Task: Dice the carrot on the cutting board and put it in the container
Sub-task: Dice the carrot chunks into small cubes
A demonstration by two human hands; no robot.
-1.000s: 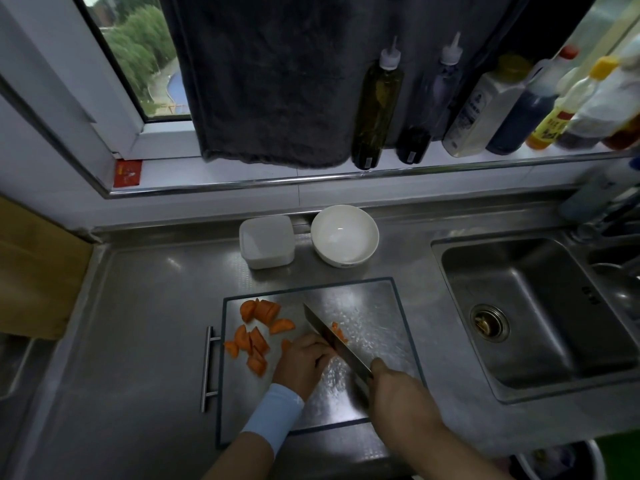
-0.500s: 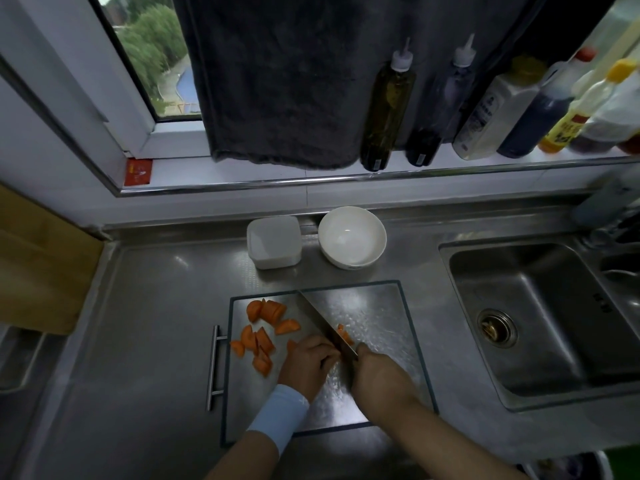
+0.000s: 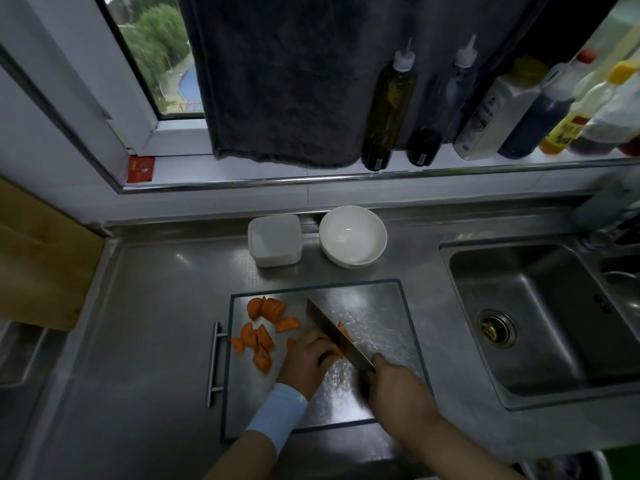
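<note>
The right hand (image 3: 398,388), gripping the knife (image 3: 327,325), has pulled the blade back beside the left hand (image 3: 306,362), which pins the carrot (image 3: 347,336) mid-dice.

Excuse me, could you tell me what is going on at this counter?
A person is dicing carrot on the steel cutting board. The right hand grips a broad-bladed kitchen knife, its blade set on the orange carrot piece that the left hand holds down. Cut orange carrot chunks lie on the board's left part. The white square plastic container behind the board shows no carrot yet.
</note>
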